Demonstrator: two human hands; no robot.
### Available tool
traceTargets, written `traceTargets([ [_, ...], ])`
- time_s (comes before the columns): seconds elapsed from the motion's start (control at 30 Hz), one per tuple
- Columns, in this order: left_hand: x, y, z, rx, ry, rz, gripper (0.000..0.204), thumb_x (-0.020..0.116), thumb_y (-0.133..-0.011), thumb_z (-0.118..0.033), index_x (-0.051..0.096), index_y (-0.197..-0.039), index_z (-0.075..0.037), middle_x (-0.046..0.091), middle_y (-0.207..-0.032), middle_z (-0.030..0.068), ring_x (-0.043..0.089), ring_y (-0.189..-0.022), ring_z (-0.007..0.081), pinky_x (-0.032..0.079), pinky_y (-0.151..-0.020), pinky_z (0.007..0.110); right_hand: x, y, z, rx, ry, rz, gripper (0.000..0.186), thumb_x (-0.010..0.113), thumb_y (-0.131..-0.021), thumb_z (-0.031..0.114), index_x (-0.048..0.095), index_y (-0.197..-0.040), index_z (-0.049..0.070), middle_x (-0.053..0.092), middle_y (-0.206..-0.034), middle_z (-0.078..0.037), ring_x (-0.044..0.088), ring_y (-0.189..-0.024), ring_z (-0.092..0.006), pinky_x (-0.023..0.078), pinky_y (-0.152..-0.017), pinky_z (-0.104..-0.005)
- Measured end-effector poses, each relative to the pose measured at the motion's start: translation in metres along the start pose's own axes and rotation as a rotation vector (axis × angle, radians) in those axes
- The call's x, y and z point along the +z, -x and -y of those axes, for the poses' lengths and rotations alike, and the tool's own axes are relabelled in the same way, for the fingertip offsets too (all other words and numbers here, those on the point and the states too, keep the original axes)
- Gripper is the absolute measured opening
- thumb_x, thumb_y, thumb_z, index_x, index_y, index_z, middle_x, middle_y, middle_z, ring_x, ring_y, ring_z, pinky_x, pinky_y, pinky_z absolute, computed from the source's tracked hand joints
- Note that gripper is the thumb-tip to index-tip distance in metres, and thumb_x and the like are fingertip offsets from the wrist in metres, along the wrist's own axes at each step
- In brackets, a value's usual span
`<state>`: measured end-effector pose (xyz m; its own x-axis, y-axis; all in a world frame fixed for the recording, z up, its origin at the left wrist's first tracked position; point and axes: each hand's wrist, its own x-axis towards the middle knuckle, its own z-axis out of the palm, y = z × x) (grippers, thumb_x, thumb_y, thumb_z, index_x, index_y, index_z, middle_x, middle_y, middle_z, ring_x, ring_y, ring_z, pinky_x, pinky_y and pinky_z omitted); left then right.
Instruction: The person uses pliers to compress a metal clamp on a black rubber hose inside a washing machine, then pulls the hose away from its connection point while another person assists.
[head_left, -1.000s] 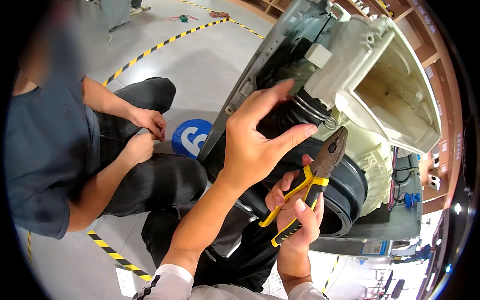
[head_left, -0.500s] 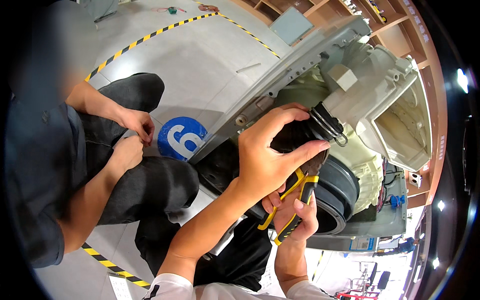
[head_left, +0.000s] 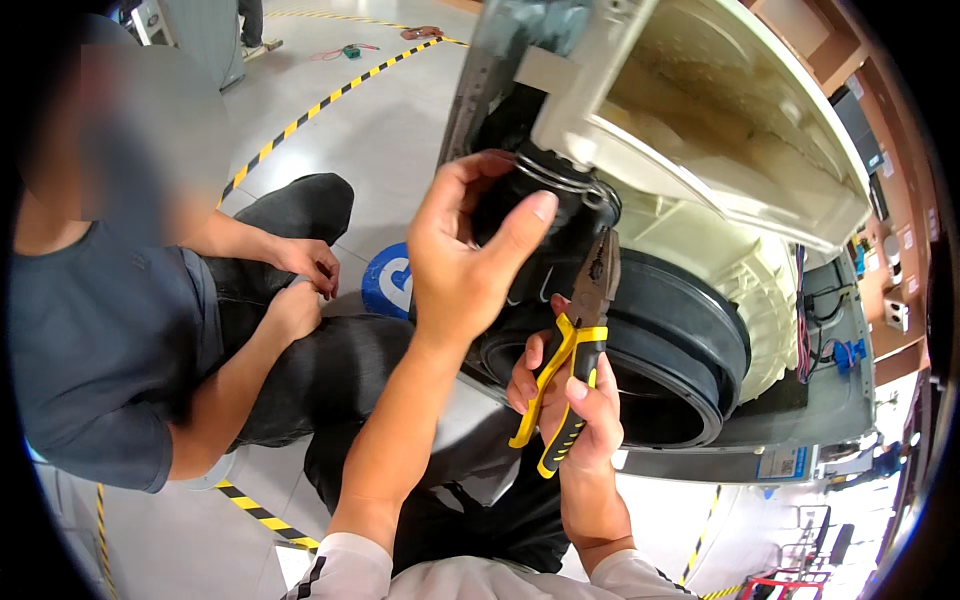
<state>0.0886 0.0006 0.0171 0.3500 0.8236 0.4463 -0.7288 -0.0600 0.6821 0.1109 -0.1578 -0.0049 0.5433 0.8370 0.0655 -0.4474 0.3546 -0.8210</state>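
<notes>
My left hand is closed around a black rubber hose, thumb across its front. A wire spring clamp circles the hose where it joins a cream plastic housing. My right hand grips yellow-and-black pliers; their metal jaws point up just below the clamp's looped end, and I cannot tell if they touch it. Below is a large dark rubber door seal inside an opened metal appliance cabinet, with wires at the right.
Another person sits close on my left, hands together near the knee. A blue round sign and striped tape mark the floor. Wooden shelves stand beyond the appliance. A red cart frame is at lower right.
The view has shifted, with the housing larger in it. My left hand has dropped lower along the hose relative to the clamp. The pliers' jaws, hidden half a second ago, show again.
</notes>
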Motion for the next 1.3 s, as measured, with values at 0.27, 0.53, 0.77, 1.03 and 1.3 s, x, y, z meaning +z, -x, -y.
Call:
traceTargets([
  [0.27, 0.003, 0.007, -0.006, 0.097, -0.304, -0.004, 0.040, 0.067, -0.092, -0.011, 0.051, -0.124, 0.007, 0.062, -0.115, 0.0124, 0.060, -0.103, 0.0153, 0.046, -0.092, 0.028, -0.009, 0.006, -0.002, -0.018, 0.171, -0.058, 0.074, 0.054, -0.090, 0.039, 0.030, -0.150, 0.003, 0.053, -0.101, -0.010, 0.052, -0.074, -0.0158, 0.043, -0.068, -0.0281],
  [0.53, -0.014, 0.020, -0.025, 0.425, -1.028, 0.145, 0.050, 0.070, -0.088, -0.009, 0.052, -0.131, 0.009, 0.059, -0.127, 0.0251, 0.061, -0.112, 0.0306, 0.048, -0.092, 0.035, -0.006, -0.013, -0.020, -0.248, 0.431, -0.027, 0.068, 0.063, -0.093, 0.013, 0.028, -0.148, -0.008, 0.050, -0.122, -0.013, 0.051, -0.102, -0.0143, 0.043, -0.087, -0.0251],
  [0.77, -0.021, 0.068, -0.026, 0.190, -0.833, 0.151, 0.031, 0.056, -0.097, -0.016, 0.054, -0.120, 0.005, 0.059, -0.105, 0.0115, 0.059, -0.092, 0.0178, 0.048, -0.079, 0.028, 0.000, -0.029, -0.039, -0.437, 0.549, -0.068, 0.067, 0.065, -0.092, 0.013, 0.031, -0.147, -0.007, 0.051, -0.103, -0.012, 0.050, -0.081, -0.0148, 0.045, -0.069, -0.0259],
  [1.03, -0.036, 0.104, -0.023, -0.005, -0.942, 0.162, 0.044, 0.046, -0.103, -0.037, 0.055, -0.116, 0.005, 0.061, -0.094, 0.0057, 0.055, -0.081, 0.0100, 0.044, -0.072, 0.023, -0.007, -0.031, -0.051, -0.619, 0.561, 0.017, 0.052, 0.051, -0.096, 0.005, 0.036, -0.142, -0.012, 0.057, -0.102, -0.021, 0.056, -0.094, -0.0301, 0.047, -0.083, -0.0361],
  [1.3, -0.047, 0.094, -0.026, -0.029, -0.635, 0.160, 0.040, 0.046, -0.105, -0.024, 0.056, -0.113, 0.013, 0.063, -0.101, 0.0152, 0.045, -0.051, 0.0044, 0.038, -0.041, 0.020, -0.014, -0.028, -0.068, -0.560, 0.449, -0.113, 0.041, 0.063, -0.090, 0.003, 0.054, -0.130, -0.002, 0.063, -0.094, -0.017, 0.066, -0.083, -0.0288, 0.051, -0.068, -0.0336],
])
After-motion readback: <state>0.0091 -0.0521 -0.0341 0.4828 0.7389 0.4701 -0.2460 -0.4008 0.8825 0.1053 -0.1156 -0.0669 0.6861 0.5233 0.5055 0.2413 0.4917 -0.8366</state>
